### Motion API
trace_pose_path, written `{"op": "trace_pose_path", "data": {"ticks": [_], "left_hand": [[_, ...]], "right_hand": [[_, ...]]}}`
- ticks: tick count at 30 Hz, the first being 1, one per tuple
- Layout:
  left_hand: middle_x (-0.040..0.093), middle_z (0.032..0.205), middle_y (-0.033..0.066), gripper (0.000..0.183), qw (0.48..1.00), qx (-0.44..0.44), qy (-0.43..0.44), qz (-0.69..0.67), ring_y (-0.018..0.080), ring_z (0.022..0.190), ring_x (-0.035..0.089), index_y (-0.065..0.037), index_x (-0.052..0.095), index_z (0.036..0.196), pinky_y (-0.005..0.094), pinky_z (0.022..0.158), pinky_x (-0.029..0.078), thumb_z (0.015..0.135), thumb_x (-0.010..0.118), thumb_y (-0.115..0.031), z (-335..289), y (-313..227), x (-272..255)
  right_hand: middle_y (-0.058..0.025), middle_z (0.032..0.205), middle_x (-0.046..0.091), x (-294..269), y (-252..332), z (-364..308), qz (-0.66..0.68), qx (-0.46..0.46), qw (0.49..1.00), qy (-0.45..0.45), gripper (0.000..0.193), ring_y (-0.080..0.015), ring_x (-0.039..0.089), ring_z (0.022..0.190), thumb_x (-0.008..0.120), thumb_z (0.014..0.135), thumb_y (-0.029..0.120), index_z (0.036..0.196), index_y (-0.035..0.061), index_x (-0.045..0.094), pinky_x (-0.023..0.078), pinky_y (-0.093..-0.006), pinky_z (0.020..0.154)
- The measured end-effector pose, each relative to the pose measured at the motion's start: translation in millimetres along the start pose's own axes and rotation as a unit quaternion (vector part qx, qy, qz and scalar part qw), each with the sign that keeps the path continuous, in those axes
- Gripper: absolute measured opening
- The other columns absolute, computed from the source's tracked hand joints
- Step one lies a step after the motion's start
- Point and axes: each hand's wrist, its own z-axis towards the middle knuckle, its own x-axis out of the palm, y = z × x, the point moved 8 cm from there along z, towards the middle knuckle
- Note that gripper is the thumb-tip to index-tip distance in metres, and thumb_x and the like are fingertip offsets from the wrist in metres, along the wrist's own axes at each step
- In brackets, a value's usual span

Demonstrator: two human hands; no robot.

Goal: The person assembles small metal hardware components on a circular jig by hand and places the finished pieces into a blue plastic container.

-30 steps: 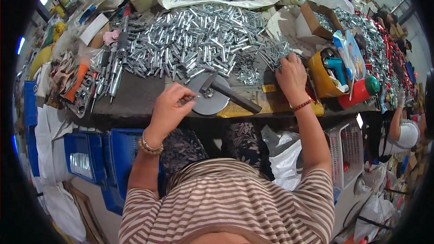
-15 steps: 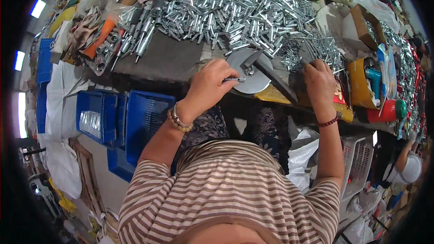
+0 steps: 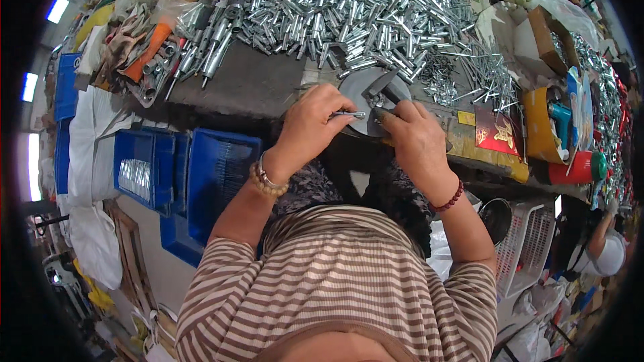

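Note:
Near the bench's front edge, my left hand is closed round a small shiny metal tube, whose end sticks out past the thumb toward the right. My right hand is just across from it, thumb and fingers pinched together close to the tube's end. Whatever those fingertips hold is too small to make out. Between and beyond the hands lies a round grey metal disc. A hammer rests across it, its handle partly hidden behind my right hand.
Loose metal tubes are heaped beyond the disc, with thin pins at their right. Tools lie to the left. Blue bins stand below the bench. A red packet and a yellow container are at the right.
My right hand has moved left from the thin pins to beside the tube, uncovering the red packet. My left hand has barely moved, still holding the tube.

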Motion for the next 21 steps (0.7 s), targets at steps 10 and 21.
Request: {"op": "trace_pose_path", "data": {"ticks": [10, 21], "left_hand": [[0.066, 0.096, 0.0063, 0.016, 1.0, -0.023, -0.004, -0.012, 0.0231, 0.087, 0.065, -0.008, 0.077, 0.101, 0.034, 0.077, 0.052, 0.086, 0.078, -0.01, -4, 5, 1], [0.064, 0.094, 0.0061, 0.013, 1.0, -0.001, -0.028, 0.003, 0.0233, 0.085, 0.065, -0.008, 0.077, 0.1, 0.0346, 0.075, 0.052, 0.087, 0.077, -0.01, -8, 5, 4]], "right_hand": [[-0.0104, 0.087, 0.061, 5, -9, 2, 0.085, 0.048, 0.995, -0.019, 0.014, -0.0335, 0.063, 0.086, 0.078, 0.077, 0.006, 0.085, 0.0059, 0.066, 0.052, -0.0452, 0.075], [-0.0107, 0.086, 0.06, 7, -10, 11, 0.122, 0.045, 0.991, -0.01, 0.012, -0.0344, 0.063, 0.087, 0.077, 0.077, 0.005, 0.085, 0.0048, 0.067, 0.052, -0.0461, 0.074]]}}
